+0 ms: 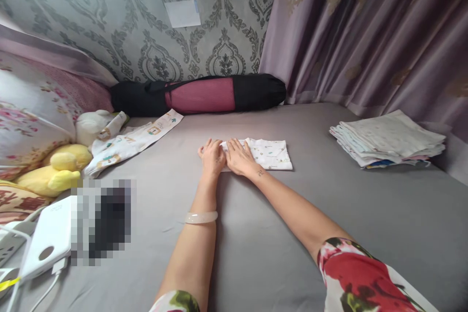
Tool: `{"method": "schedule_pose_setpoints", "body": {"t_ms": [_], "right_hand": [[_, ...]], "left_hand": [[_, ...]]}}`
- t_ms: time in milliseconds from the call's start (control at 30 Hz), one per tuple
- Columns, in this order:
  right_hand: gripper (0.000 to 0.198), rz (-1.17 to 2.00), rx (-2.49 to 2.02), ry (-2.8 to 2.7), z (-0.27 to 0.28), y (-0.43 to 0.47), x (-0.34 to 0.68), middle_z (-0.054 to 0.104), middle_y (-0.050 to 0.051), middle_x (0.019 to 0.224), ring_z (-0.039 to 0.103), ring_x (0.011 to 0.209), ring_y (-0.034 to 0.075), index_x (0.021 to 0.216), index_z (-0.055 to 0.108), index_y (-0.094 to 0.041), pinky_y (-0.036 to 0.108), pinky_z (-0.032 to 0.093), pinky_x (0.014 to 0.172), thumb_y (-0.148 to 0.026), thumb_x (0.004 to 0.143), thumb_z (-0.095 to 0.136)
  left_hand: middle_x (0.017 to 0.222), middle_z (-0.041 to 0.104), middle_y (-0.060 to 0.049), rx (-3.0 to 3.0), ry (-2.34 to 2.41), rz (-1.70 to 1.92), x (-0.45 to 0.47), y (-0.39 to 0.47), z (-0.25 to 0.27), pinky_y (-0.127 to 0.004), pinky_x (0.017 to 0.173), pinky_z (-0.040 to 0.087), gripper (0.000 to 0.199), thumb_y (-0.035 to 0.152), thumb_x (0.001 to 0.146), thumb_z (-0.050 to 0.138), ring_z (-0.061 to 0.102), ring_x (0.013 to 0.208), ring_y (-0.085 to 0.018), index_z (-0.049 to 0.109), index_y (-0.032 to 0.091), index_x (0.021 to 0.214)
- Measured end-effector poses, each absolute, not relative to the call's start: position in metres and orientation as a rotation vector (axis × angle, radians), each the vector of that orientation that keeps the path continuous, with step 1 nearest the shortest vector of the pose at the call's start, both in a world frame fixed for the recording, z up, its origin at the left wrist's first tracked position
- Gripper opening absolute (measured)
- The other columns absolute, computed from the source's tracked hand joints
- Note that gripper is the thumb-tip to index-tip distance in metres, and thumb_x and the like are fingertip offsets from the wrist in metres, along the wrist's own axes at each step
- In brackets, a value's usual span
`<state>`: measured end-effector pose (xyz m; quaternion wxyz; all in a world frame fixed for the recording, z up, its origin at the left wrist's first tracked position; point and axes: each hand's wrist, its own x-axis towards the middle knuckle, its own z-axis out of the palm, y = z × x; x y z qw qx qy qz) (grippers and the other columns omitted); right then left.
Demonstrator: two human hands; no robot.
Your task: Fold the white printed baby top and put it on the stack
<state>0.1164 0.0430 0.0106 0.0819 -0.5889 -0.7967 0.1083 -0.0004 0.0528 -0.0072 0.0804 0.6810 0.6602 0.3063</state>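
A white folded cloth with small printed figures lies flat on the grey bed sheet in front of me. My right hand rests palm down on its left part, fingers stretched out flat. Beside it, my left hand is at the cloth's left end, fingers apart and pointing forward; its palm side is hidden. The two hands touch or nearly touch. A pale bangle circles my left forearm.
A stack of folded cloths sits at the right. Leftward lie a printed cloth, a yellow plush toy and a white power bank with cables. A black and maroon long bag lies along the wall.
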Motion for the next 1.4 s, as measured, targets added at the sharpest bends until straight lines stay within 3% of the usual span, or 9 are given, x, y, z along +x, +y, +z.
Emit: {"method": "schedule_pose_setpoints", "body": {"t_ms": [300,800,933,1200,1400], "right_hand": [[0.059,0.219,-1.793,-2.390,-0.003,0.041,0.133,0.027,0.012,0.161,0.022,0.149,0.025,0.152,0.032,-0.006,0.048,0.010,0.121,-0.030,0.099,0.023],[0.059,0.302,-1.846,-2.217,0.007,0.036,0.155,0.026,0.013,0.161,0.019,0.150,0.025,0.152,0.032,-0.005,0.046,0.009,0.122,-0.033,0.101,0.022],[0.061,0.295,-1.903,-2.168,0.003,0.032,0.172,0.026,0.013,0.161,0.019,0.150,0.024,0.153,0.030,-0.006,0.046,0.007,0.122,-0.036,0.101,0.021],[0.061,0.288,-1.884,-2.168,-0.008,0.031,0.178,0.029,0.011,0.161,0.019,0.150,0.023,0.153,0.032,-0.007,0.045,0.009,0.122,-0.038,0.102,0.020],[0.061,0.356,-1.875,-2.175,-0.004,0.030,0.182,0.026,0.008,0.162,0.018,0.150,0.020,0.154,0.030,-0.010,0.042,0.009,0.122,-0.039,0.102,0.017]], "left_hand": [[0.141,0.057,-0.007,2.316,1.808,0.516,0.008,0.047,-0.011,-0.061,0.115,0.021,0.037,0.017,0.096,0.033,0.041,0.139,-0.025,0.062,0.027,0.118],[0.135,0.061,-0.008,2.459,1.814,0.590,0.017,0.042,-0.006,-0.064,0.117,0.014,0.031,0.020,0.097,0.036,0.041,0.140,-0.027,0.060,0.025,0.116],[0.132,0.063,-0.008,2.517,1.754,0.574,0.026,0.040,-0.008,-0.061,0.119,0.012,0.030,0.029,0.100,0.034,0.044,0.138,-0.026,0.061,0.026,0.114],[0.148,0.048,-0.015,2.528,1.741,0.423,0.031,0.037,-0.013,-0.062,0.118,0.014,0.048,0.040,0.103,0.022,0.038,0.142,-0.026,0.049,0.019,0.137],[0.152,0.044,-0.012,2.535,1.739,0.338,0.030,0.037,-0.013,-0.062,0.117,0.015,0.051,0.042,0.103,0.020,0.035,0.143,-0.028,0.043,0.024,0.144]]}}
